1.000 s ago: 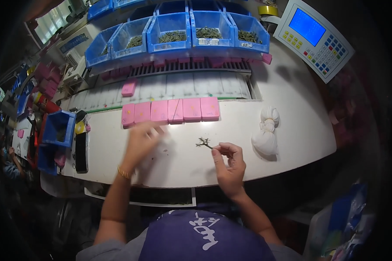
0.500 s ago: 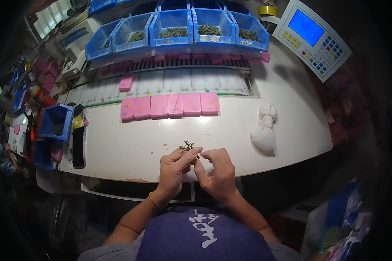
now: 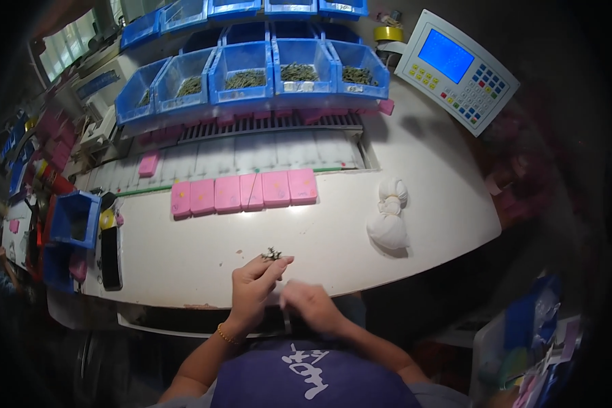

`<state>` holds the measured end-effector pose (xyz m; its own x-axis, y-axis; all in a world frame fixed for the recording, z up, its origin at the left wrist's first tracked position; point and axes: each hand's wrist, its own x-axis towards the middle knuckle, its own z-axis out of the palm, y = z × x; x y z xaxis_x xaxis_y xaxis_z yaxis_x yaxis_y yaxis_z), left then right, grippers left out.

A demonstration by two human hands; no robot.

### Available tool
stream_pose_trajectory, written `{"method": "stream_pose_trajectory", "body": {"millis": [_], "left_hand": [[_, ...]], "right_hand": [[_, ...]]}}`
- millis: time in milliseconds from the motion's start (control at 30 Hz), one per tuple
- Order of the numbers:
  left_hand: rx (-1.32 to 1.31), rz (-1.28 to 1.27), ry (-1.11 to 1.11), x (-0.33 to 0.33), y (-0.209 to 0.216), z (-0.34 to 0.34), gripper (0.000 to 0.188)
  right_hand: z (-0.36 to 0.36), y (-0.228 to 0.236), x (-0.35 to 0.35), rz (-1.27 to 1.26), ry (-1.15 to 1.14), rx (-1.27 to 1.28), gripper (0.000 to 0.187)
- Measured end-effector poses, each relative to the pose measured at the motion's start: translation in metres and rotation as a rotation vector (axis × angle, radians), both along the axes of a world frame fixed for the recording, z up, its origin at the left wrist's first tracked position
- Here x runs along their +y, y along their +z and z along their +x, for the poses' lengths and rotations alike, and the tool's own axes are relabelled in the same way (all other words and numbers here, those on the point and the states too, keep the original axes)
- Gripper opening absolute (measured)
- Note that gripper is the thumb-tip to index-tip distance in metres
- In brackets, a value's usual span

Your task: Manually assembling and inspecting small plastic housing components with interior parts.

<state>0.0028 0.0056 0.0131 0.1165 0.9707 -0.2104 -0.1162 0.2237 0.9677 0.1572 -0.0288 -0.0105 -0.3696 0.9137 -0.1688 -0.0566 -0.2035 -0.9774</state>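
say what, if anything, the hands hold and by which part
The left hand holds a dark sprig below its branching tips; the right hand is too blurred to tell.

This looks like a workshop: a broad white workbench (image 3: 333,255) stands before stacked blue bins (image 3: 240,96) of small greenish pieces (image 3: 245,80), with pink blocks (image 3: 245,192) in a row and a keypad console (image 3: 457,76) bearing a lit screen (image 3: 446,56).
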Motion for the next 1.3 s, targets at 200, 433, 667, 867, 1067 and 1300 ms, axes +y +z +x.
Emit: {"method": "stream_pose_trajectory", "body": {"millis": [200,433,667,867,1067,1300], "left_hand": [[-0.024,-0.068,-0.016,0.005,0.003,-0.009,0.025],[-0.275,-0.216,0.004,-0.003,0.01,0.001,0.035],[-0.426,-0.283,-0.058,0.002,0.001,0.002,0.039],[-0.1,-0.108,-0.111,0.003,-0.021,0.003,0.023],[0.011,0.118,-0.169,0.005,-0.024,0.011,0.019],[-0.025,0.138,-0.232,0.007,-0.024,0.0,0.02]], "right_hand": [[-0.011,-0.007,-0.015,0.583,0.003,-0.564,0.021],[-0.004,0.013,0.018,1.01,-0.463,-0.665,0.024],[0.004,0.009,0.047,1.087,-0.476,-0.585,0.023],[0.033,0.049,0.19,1.129,-0.825,-0.682,0.007],[0.054,0.11,0.33,1.14,-0.766,-1.027,0.018],[0.077,0.039,0.227,0.777,0.111,-0.729,0.064]]}}
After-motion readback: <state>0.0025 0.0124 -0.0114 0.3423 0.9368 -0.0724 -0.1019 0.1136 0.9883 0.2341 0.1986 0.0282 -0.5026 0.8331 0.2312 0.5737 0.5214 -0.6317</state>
